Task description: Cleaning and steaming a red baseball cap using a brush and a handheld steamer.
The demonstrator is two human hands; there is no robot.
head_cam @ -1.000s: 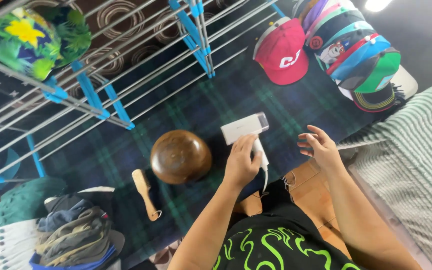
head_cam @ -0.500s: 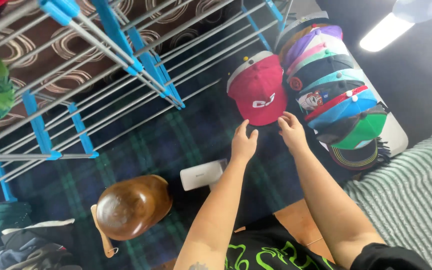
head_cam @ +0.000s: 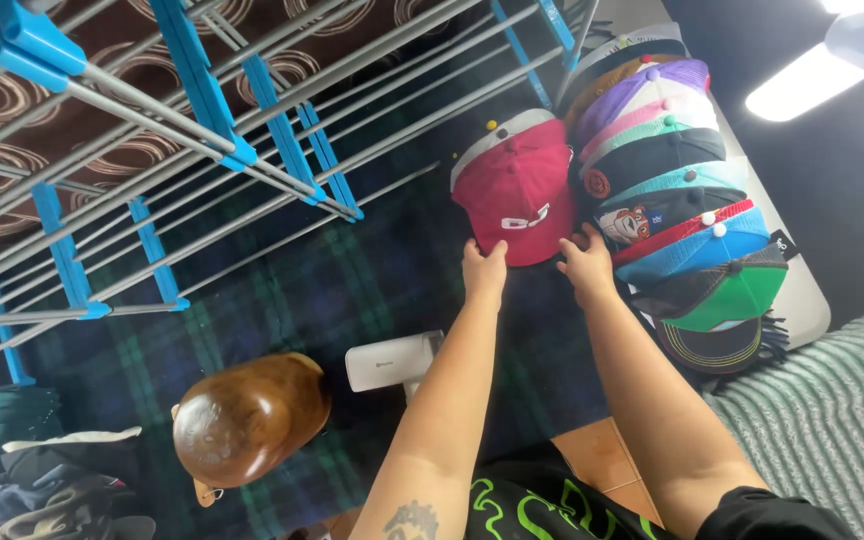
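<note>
A red baseball cap [head_cam: 517, 185] with a white underbrim lies on the dark plaid cloth [head_cam: 352, 280]. My left hand [head_cam: 484, 268] grips its near edge on the left. My right hand [head_cam: 584, 264] holds the near edge on the right. A white handheld device [head_cam: 390, 361] lies on the cloth beside my left forearm. A brown wooden dome-shaped block [head_cam: 249, 416] sits to its left, with a wooden brush partly hidden under it.
A stack of several colourful caps [head_cam: 677, 190] lies right of the red cap. A metal rack with blue joints [head_cam: 202, 130] spans the upper left. Folded dark caps [head_cam: 42, 500] pile at the lower left. A striped green fabric [head_cam: 832, 420] covers the right.
My left hand let go of the white device and both hands reached forward to the red cap, now gripping its near edge. The camera view tilted forward.
</note>
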